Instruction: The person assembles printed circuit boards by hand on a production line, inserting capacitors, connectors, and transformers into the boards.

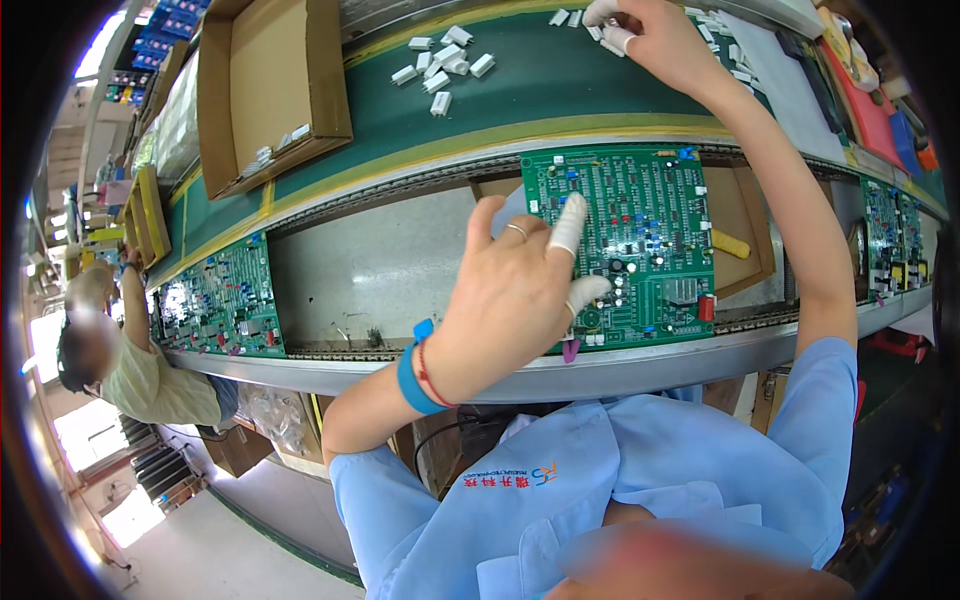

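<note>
A green circuit board, crowded with small components, lies across the rails in front of me. My left hand reaches over its left edge, fingers spread, with white finger cots on some of them; the tips rest on or just above the board. At the far side, my right hand is bent down among small white block-shaped components. Its cot-covered thumb and forefinger are drawn close together there, and whatever lies between them is too small to make out. More white components lie in a loose pile left of that hand.
An open cardboard box stands at the far left on the green bench. Other circuit boards sit on the rails at left and right. A co-worker is at the left. Red and blue bins line the far right.
</note>
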